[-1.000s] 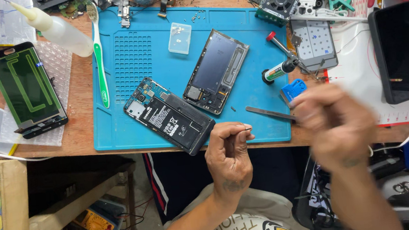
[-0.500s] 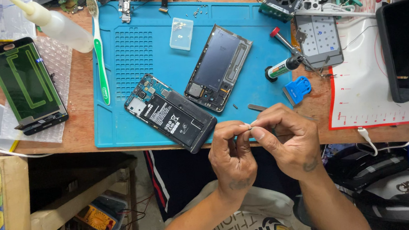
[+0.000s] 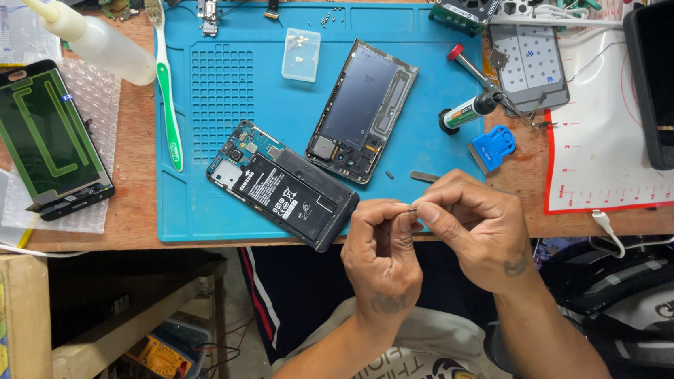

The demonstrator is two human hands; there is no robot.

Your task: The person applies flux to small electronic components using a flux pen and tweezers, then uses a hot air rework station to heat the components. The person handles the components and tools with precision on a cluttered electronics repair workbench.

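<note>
hands meet at lower centre of frame, off the blue mat's near edge. your left hand and right hand pinch fingertips shut on one tiny dark part, just right of the opened phone.

Matt blue rubbery mat; worn wooden desk; glossy phone frame.
</note>
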